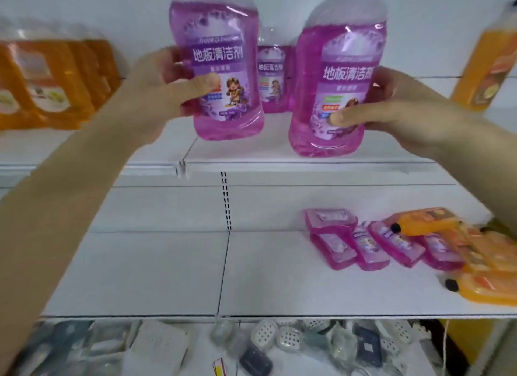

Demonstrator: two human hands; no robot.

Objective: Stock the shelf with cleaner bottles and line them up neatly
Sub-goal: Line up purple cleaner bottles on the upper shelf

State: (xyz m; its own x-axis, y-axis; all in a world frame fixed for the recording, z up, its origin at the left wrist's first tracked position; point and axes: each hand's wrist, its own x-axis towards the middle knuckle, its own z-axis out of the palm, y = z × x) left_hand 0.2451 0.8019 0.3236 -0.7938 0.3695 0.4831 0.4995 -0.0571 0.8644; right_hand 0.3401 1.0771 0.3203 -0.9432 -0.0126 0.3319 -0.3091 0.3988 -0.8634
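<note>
**Head view: grip and layout, upper shelf**

Gripped at mid-body by left hand (165,87): left purple bottle (223,39), tilted, thumb across label, base over the upper shelf (251,151). Gripped low on the side by right hand (397,108): right purple bottle (341,67), upright, base at the shelf's front edge; contact unclear. Behind, in the gap between the two: third purple bottle (272,73), standing. Far left, same shelf: orange bottles (50,84). Right end of lower shelf (167,263): loose bottles (394,244) lying flat, purple and orange.
</note>
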